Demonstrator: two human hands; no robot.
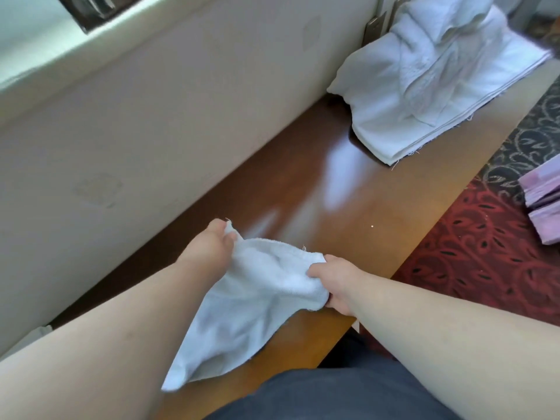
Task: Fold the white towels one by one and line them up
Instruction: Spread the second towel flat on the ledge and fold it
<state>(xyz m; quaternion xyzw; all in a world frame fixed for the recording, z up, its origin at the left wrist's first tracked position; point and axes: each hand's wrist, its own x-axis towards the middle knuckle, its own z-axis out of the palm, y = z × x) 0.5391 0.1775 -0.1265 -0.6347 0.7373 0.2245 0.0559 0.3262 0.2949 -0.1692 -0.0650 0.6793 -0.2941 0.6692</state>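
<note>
A small white terry towel [260, 304] hangs over the near end of the glossy brown wooden tabletop [303, 189], its top edge pinched by the left hand [216, 242] at one corner and gripped in the closed right hand [333, 281] at the other. Farther along lies a rumpled pile of white towels [433, 77] against the cream wall [151, 116].

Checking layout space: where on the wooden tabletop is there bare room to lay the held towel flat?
The tabletop is bare between the held towel, gripped by left hand and right hand, and the towel pile. The far end under the pile is crowded.
</note>
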